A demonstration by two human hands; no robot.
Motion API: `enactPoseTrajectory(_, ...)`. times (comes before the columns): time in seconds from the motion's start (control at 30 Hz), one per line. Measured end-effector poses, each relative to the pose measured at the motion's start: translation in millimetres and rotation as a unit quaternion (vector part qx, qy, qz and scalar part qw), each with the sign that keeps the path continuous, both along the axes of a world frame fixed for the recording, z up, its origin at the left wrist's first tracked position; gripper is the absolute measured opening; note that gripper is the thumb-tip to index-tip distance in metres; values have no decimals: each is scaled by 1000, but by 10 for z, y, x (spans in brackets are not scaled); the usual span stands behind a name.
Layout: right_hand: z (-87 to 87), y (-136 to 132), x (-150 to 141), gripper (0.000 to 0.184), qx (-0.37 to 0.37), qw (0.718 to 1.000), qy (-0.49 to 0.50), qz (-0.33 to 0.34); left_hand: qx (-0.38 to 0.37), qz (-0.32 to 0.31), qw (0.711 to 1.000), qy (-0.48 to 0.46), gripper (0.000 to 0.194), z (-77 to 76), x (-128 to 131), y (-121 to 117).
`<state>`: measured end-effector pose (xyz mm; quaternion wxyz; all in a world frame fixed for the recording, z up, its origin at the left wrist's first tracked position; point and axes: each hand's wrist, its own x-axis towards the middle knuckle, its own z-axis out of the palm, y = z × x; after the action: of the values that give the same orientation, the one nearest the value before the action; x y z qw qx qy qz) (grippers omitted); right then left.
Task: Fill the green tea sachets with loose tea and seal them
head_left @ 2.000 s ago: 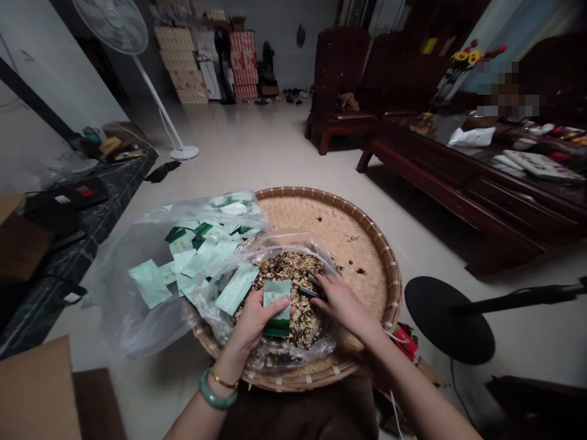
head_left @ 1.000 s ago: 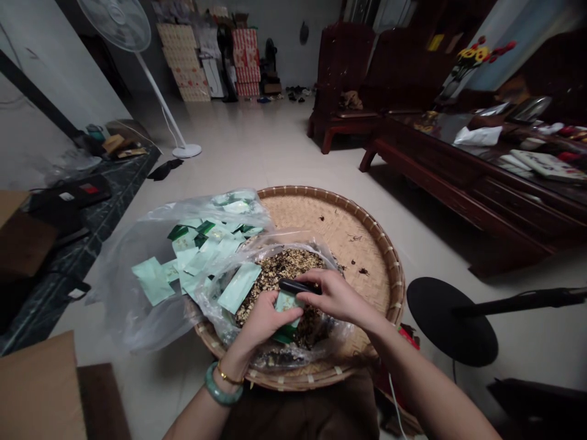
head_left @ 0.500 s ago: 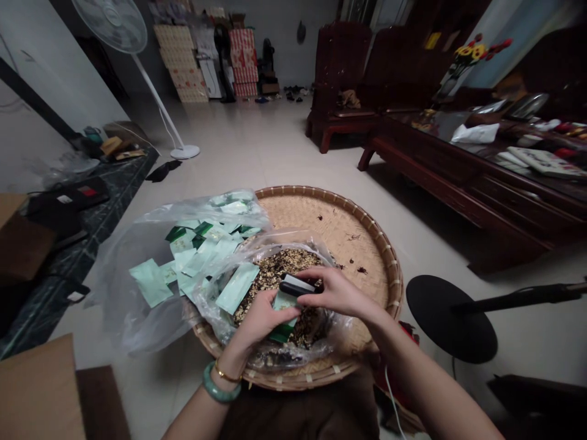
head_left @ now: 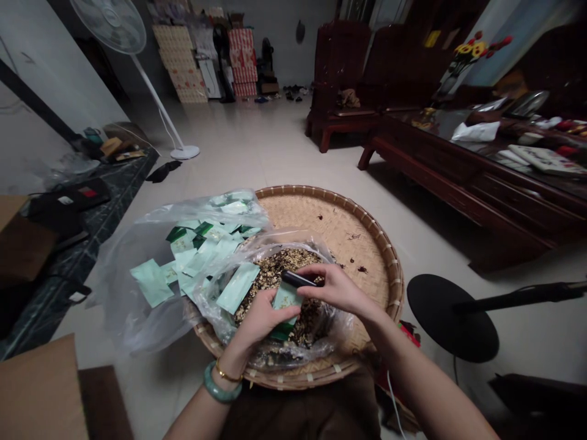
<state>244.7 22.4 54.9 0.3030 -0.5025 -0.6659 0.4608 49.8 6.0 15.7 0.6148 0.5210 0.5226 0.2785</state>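
Note:
My left hand (head_left: 263, 319) is closed on a small green packet (head_left: 288, 298), its thumb lying across the front. Pinched in my right hand (head_left: 331, 287) is a slim black handheld bag sealer (head_left: 297, 279), set across the packet's upper edge. Both hands are over a clear plastic bag (head_left: 337, 324) of loose dark and pale dried mix (head_left: 287, 260). Another pale green packet (head_left: 237, 287) lies on the bag's left side. A larger plastic bag (head_left: 132, 318) to the left holds many more green packets (head_left: 197, 256).
A round woven bamboo tray (head_left: 362, 244) carries the bags, with a few dark scraps on it. A black round stand base (head_left: 452, 318) is to the right. Cardboard (head_left: 41, 385) lies at lower left. A white fan (head_left: 183, 151) and a dark wooden table (head_left: 440, 165) stand farther off.
The sealer has rolled in my right hand, so its black side faces up and less white shows. More of the packet's front is visible. My left hand has barely moved.

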Motion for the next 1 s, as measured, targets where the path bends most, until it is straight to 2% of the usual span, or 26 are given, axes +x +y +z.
enactPoseTrajectory(0.1,-72,-7,149,34,-12,999,-19,-28,-30,21,997,-70,41,-5,-8,-7)
enactPoseTrajectory(0.23,-265,-64,309,41,29,980,-194,-42,-69,84,982,-154,53,-22,4,-24)
enactPoseTrajectory(0.3,-309,-99,290,42,50,972,-223,-45,-56,104,981,-157,52,-41,18,-33)
enactPoseTrajectory(0.47,-212,-123,-59,24,87,993,-44,-61,19,116,985,-130,40,-72,51,-49)
enactPoseTrajectory(0.57,-185,-110,-276,18,100,993,13,-63,50,134,982,-120,37,-51,47,-57)
enactPoseTrajectory(0.73,-222,-126,-340,20,106,993,38,-37,110,125,984,-65,35,33,-2,-74)
enactPoseTrajectory(0.9,-233,-131,-290,28,33,997,67,-32,91,90,989,-73,40,90,-43,-65)
enactPoseTrajectory(1.0,-235,-134,-328,23,39,997,49,-34,102,78,989,-76,42,70,-47,-77)
